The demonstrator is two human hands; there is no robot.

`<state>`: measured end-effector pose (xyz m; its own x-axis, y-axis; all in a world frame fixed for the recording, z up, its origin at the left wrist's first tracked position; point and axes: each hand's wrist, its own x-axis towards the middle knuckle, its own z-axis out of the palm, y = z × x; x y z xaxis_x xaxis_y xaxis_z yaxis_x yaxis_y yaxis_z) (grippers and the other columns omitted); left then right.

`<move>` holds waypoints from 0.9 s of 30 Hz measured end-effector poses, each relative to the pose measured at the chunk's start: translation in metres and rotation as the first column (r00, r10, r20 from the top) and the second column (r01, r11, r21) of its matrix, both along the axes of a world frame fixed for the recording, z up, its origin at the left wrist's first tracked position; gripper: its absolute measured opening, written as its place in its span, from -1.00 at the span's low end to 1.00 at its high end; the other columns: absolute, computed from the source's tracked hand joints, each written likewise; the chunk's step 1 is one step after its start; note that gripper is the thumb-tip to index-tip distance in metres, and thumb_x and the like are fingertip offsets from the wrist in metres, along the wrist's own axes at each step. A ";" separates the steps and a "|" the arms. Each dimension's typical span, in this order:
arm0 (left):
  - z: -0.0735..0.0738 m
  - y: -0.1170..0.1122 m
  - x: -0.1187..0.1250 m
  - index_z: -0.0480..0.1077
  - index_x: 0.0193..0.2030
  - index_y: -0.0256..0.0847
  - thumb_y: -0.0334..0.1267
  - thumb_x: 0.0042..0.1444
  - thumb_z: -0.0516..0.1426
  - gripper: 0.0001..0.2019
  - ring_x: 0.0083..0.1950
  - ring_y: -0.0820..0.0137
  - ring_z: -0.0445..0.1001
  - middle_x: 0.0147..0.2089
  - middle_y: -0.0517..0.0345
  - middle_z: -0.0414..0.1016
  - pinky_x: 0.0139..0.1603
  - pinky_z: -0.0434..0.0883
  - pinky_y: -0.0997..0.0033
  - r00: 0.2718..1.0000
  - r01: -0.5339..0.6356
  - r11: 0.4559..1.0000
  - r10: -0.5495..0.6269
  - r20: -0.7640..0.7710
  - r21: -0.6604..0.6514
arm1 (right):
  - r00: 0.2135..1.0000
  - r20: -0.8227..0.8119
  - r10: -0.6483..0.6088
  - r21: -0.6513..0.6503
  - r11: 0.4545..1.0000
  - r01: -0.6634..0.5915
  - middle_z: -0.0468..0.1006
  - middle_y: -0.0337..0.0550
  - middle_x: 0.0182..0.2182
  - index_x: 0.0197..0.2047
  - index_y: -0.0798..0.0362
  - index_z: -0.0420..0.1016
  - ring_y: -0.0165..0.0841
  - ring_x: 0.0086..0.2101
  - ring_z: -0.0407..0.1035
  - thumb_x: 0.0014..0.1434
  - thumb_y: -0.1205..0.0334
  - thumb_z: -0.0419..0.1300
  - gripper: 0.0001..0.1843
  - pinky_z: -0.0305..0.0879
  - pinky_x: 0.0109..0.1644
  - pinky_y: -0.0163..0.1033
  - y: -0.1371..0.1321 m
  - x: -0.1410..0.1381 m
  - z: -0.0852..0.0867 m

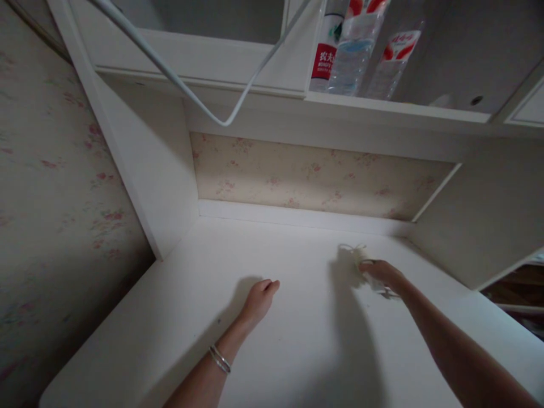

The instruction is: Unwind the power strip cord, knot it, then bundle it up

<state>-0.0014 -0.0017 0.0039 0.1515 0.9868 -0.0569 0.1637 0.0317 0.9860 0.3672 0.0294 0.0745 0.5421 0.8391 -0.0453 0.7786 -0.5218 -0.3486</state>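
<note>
My right hand (382, 273) reaches across the white desk top (297, 340) and is closed on a small crumpled white cloth or wipe (356, 256), pressed against the surface near the back right corner. My left hand (260, 297) rests on the desk near the middle with its fingers curled in, holding nothing that I can see. A silver bracelet (220, 359) sits on my left wrist. Both forearms come in from the bottom of the view.
White side panels enclose the desk recess on the left (148, 170) and right (480, 226). Floral wallpaper (314, 178) backs it. A shelf (382, 107) above holds three plastic water bottles (352, 51). A white cable (191, 90) hangs in a loop overhead.
</note>
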 end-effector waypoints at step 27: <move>0.022 -0.014 -0.022 0.40 -0.16 -0.33 -0.31 -0.03 0.13 -0.74 -0.50 0.38 0.46 -0.35 0.03 0.49 -0.55 0.41 0.41 0.682 0.368 0.882 -0.041 0.730 -0.294 | -0.193 -0.913 0.360 0.360 0.932 0.033 0.52 -0.19 -0.48 -0.11 0.06 0.46 -0.42 -0.57 0.36 0.12 -0.06 0.20 -0.60 0.30 -0.48 -0.31 -0.032 -0.233 -0.066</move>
<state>-0.0233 -0.0153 0.0264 0.5025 0.8375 -0.2145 -0.5001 0.4840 0.7181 0.1346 -0.0028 0.0082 -0.1211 0.9754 -0.1839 -0.5090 -0.2201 -0.8322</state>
